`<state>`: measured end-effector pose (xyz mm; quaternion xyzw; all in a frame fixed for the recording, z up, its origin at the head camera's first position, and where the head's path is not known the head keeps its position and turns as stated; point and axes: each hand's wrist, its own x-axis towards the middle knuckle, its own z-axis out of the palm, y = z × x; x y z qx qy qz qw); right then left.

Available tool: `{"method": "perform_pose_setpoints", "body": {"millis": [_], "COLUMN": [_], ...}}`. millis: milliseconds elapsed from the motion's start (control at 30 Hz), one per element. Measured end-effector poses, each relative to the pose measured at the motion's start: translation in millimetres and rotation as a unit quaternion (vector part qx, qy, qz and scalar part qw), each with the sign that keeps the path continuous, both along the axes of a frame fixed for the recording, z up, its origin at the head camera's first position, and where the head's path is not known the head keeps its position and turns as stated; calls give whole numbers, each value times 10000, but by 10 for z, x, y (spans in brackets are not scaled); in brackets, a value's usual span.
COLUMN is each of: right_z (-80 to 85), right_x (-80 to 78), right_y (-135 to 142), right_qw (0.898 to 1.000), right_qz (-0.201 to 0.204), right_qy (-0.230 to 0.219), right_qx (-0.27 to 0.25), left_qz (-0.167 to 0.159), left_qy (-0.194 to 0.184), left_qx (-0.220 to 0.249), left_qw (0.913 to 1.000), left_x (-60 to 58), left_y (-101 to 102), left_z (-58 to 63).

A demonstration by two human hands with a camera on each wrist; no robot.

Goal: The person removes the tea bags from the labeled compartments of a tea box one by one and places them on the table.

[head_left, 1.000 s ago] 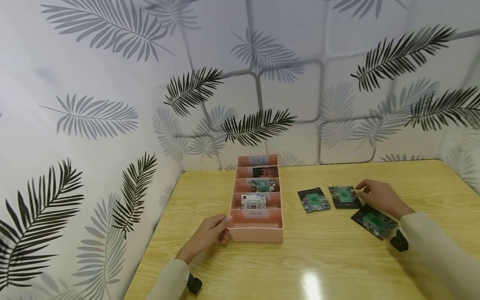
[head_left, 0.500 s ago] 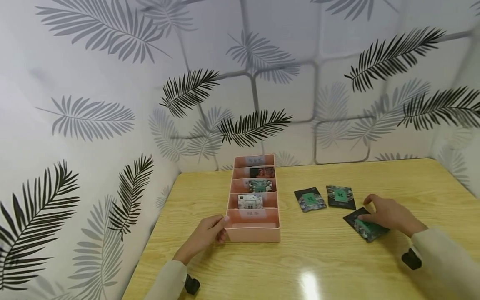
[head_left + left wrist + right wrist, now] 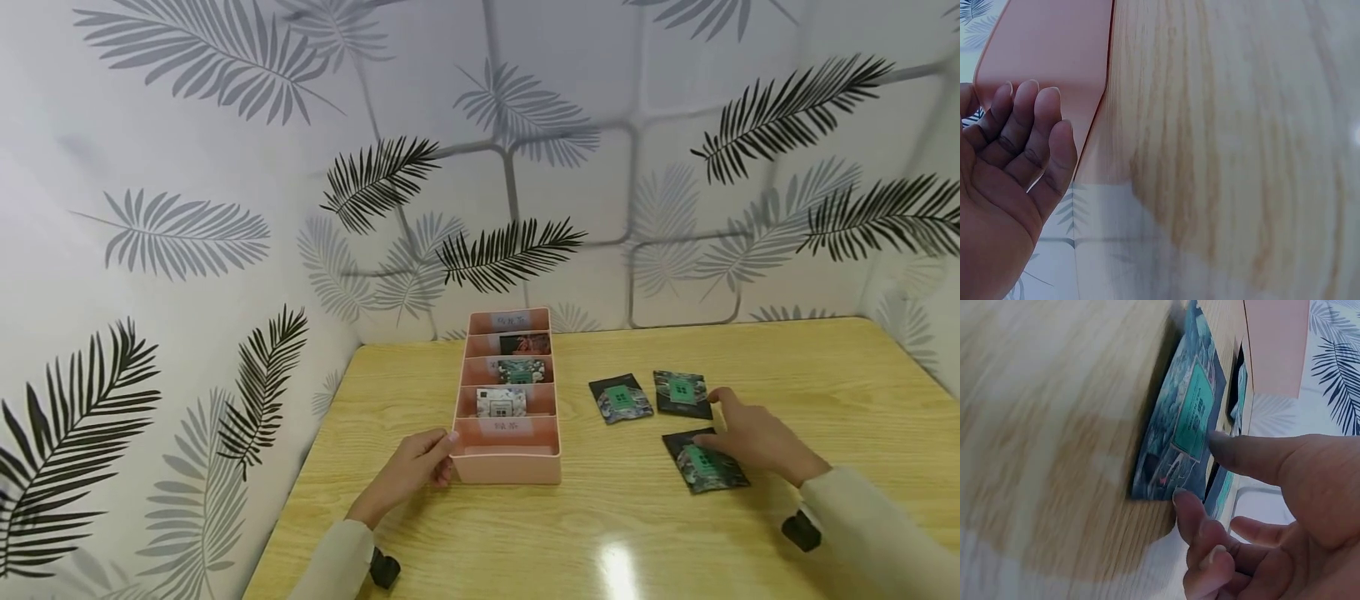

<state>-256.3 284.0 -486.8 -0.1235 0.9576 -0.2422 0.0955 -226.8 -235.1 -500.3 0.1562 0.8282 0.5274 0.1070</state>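
A pink divided box (image 3: 507,469) stands on the table, its front left corner held by my left hand (image 3: 405,471). In the left wrist view the left fingers (image 3: 1044,134) curl against the box's outer wall (image 3: 1054,50), thumb at the rim. My right hand (image 3: 761,437) holds a dark tea sachet (image 3: 705,471) with a green label, low over or on the table. In the right wrist view, thumb and a fingertip meet the sachet (image 3: 1172,425) at two edges. Two similar sachets lie behind it, one at left (image 3: 621,398) and one nearer the hand (image 3: 683,394).
Inside the box, a white packet (image 3: 501,403), a green-and-white packet (image 3: 521,372) and a dark red packet (image 3: 525,344) sit in separate compartments. Paper labels are stuck to the dividers. A leaf-patterned wall (image 3: 555,275) borders the wooden table (image 3: 525,542) behind and at left.
My right hand came down from beside the rear sachet to the front one, then shifted it left and turned it. The left hand stays at the box; the view has shifted slightly.
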Motion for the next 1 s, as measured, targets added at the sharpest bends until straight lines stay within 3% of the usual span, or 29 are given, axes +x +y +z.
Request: {"method": "perform_pose_setpoints", "body": {"millis": [233,600,767,1000], "right_z": [49,425,534,541], "right_x": [-103,-284,-350,-442], "right_y": [-276,-1173,-1615,-2022], "right_qw": [9986,9788,9712,9727], "right_qz": [81,1044,1357,1392], "right_qy": [482,1258,1459,1469], "right_qx": [-217,-1229,-1309,-1140], "left_qz": [24,81,62,-86], "left_qy": [30,-172,-174,20], "left_qx": [12,177,245,174], "left_qw": [10000,9997,9995,9998], "left_x": [-12,12,21,-22], "left_y": [-44,-59,-48,-38], "left_z": [-23,8,22,-19]}}
